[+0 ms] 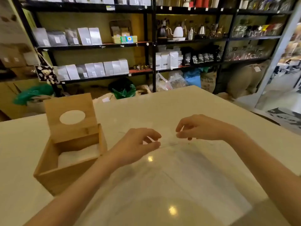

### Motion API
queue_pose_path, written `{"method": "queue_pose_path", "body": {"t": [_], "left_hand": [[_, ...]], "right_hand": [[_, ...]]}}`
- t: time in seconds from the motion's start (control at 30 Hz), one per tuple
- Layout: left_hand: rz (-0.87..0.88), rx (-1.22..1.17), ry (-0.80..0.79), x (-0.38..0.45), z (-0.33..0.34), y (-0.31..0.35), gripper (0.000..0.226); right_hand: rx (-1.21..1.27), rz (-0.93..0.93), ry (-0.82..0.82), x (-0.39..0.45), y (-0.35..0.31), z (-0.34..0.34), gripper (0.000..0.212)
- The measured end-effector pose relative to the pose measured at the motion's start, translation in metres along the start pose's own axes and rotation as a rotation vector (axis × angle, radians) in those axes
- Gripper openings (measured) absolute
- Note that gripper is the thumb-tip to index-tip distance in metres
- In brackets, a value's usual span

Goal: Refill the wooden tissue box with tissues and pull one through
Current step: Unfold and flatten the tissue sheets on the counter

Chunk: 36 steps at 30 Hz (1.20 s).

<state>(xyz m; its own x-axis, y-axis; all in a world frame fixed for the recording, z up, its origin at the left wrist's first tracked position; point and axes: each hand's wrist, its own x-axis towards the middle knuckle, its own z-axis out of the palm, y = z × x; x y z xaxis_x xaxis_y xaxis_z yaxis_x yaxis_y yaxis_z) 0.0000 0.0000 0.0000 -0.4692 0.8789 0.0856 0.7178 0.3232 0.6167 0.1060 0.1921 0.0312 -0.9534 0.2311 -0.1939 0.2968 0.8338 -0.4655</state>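
Note:
The wooden tissue box (53, 175) stands at the left of the table with its hinged lid (53, 111) tipped up; the lid has an oval hole. White tissues (78, 156) lie inside the box. To the right of the box, my left hand (136, 144) and my right hand (200, 128) each pinch the far edge of a clear plastic wrapper (179, 176). The wrapper spreads from my fingers toward me over the table. It is see-through and looks empty.
The pale glossy table (195, 103) reaches to a far edge and a right edge. Beyond it stand black shelves (151, 44) with bags, kettles and jars. Sacks and green bags (123, 88) lie on the floor.

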Motion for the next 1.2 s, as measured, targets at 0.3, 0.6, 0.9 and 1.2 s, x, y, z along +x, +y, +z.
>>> {"method": "queue_pose_path", "body": {"t": [0.3,0.6,0.9,1.2], "left_hand": [[0.110,0.163,0.218,-0.011,0.070,-0.016,0.051],[0.169,0.283,0.161,-0.007,0.081,-0.020,0.061],[0.134,0.143,0.175,-0.012,0.077,-0.019,0.063],[-0.131,-0.501,0.186,-0.013,0.052,-0.009,0.033]], "right_hand": [[-0.048,-0.008,0.194,-0.023,0.038,0.046,0.035],[-0.097,-0.046,0.206,-0.034,0.040,0.071,0.049],[0.085,-0.167,0.290,-0.035,0.032,0.085,0.017],[0.301,-0.219,0.222,-0.024,0.009,0.067,0.027]]}}
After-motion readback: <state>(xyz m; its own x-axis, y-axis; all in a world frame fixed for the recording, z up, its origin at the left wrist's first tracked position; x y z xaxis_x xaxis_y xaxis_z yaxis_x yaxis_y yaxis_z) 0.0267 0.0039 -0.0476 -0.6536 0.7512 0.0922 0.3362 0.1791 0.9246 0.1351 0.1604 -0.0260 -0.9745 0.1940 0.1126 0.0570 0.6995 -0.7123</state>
